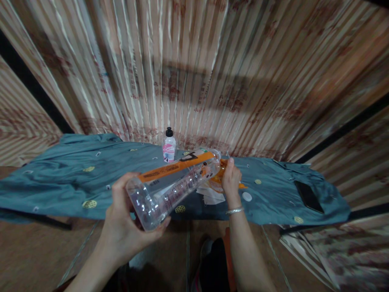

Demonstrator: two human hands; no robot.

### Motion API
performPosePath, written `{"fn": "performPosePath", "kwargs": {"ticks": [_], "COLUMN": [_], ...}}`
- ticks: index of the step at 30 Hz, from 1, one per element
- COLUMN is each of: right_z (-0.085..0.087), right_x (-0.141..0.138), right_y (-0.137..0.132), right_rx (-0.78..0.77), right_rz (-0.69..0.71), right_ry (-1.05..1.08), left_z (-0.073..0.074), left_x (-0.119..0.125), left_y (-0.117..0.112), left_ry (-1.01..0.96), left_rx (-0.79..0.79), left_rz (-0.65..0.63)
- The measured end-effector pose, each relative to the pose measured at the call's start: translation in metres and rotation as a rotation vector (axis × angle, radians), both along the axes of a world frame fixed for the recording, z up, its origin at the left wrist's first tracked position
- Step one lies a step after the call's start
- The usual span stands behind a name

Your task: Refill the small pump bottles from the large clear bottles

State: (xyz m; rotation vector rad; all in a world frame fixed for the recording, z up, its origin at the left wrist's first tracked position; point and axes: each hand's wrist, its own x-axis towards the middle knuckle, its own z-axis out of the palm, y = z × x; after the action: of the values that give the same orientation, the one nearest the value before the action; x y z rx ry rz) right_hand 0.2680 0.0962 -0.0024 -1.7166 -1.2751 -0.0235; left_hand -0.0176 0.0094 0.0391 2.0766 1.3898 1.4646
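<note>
Our left hand (126, 229) gripping a tilted clear bottle (176, 182), our right hand (231, 180) closed round an orange thing (223, 167) at its mouth

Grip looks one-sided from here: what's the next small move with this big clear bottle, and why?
Probably close the right hand firmly round the neck. The clear bottle is tilted, neck over the cloth, the left hand clasps only its base, and the right hand's hold is unclear.

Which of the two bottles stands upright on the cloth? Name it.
The small black-capped bottle; the big clear orange-labelled bottle is held tilted.
</note>
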Motion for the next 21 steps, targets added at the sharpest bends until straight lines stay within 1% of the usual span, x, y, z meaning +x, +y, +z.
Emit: {"fn": "performPosePath", "kwargs": {"ticks": [6, 12, 15, 18, 21], "right_z": [-0.001, -0.0001, -0.0006, -0.0016, -0.0021], "right_x": [0.0, 0.0, 0.0008, 0.0012, 0.001], "right_y": [0.0003, 0.0006, 0.0008, 0.001, 0.0008], "right_rx": [-0.008, -0.001, 0.002, 0.0, 0.005], "right_rz": [-0.017, -0.025, -0.006, -0.02, -0.024], "right_ry": [-0.009, 0.017, 0.015, 0.004, -0.002], "left_z": [-0.0017, -0.0004, 0.0002, 0.0005, 0.0006], "left_x": [-0.0003, 0.0018, 0.0014, 0.0005, 0.0019], "left_y": [0.0002, -0.0007, -0.0003, 0.0006, -0.0003], "left_ry": [-0.024, -0.019, -0.018, 0.013, -0.025], "left_rx": [-0.005, -0.008, -0.01, 0.021, -0.003], "left_rz": [0.013, 0.034, 0.023, -0.004, 0.003]}}
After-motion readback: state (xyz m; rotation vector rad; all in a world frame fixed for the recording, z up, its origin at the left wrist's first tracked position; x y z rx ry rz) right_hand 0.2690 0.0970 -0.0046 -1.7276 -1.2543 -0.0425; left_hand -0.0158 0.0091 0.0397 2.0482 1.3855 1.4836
